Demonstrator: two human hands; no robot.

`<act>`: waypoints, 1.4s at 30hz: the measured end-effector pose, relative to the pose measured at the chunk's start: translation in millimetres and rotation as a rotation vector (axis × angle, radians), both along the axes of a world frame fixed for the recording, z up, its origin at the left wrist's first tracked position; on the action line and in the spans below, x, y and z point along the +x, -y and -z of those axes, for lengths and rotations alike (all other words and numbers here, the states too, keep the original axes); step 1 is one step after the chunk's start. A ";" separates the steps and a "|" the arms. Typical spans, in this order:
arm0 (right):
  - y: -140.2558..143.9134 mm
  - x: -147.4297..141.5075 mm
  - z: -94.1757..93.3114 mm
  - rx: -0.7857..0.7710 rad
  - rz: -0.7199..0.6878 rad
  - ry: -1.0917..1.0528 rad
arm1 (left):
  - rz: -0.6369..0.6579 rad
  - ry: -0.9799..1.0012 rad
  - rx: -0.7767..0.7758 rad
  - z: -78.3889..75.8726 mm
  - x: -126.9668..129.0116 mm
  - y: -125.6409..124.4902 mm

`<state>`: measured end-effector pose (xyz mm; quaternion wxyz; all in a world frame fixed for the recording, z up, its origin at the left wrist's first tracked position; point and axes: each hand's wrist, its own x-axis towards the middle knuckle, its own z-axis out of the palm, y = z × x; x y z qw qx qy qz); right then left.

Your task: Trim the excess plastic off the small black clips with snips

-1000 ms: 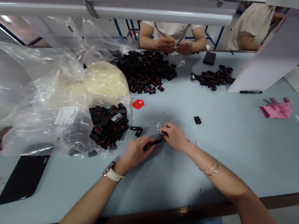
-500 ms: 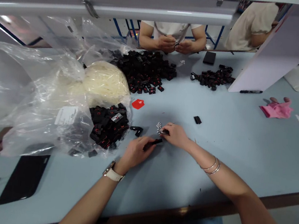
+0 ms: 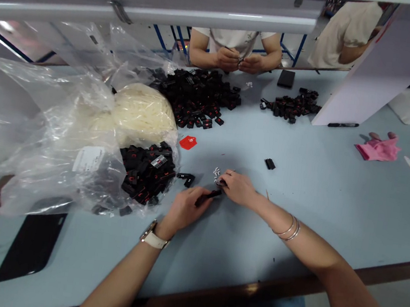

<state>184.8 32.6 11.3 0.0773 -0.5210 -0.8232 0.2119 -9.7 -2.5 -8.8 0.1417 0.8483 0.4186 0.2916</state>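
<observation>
Though pinched, slim black piece (image 3: 208,197)

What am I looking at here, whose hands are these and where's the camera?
The camera sits on a person's head, looking down at their own two bare hands over a pale blue table. The left hand has a grip on a small black piece; the right hand pinches something tiny beside some small white bits, too small to identify. To the left lies a clear plastic bag holding more black pieces, and a dark phone. Farther off are black piles and a pink glove. Across the table, another person's hands work.
</observation>
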 end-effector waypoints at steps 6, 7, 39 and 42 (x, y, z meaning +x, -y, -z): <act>-3.2 1.2 -6.6 -0.036 -0.012 0.038 | -0.003 -0.019 -0.019 -0.6 -0.3 0.0; -3.8 1.4 -7.3 -0.040 -0.016 0.038 | -0.006 -0.021 -0.017 -0.1 -0.5 -0.1; -8.0 11.6 10.3 -0.003 0.098 -0.344 | -0.103 0.046 -0.064 3.6 -3.8 -0.7; -6.0 11.4 9.0 -0.013 0.079 -0.419 | -0.107 0.057 -0.062 3.5 -3.9 -1.1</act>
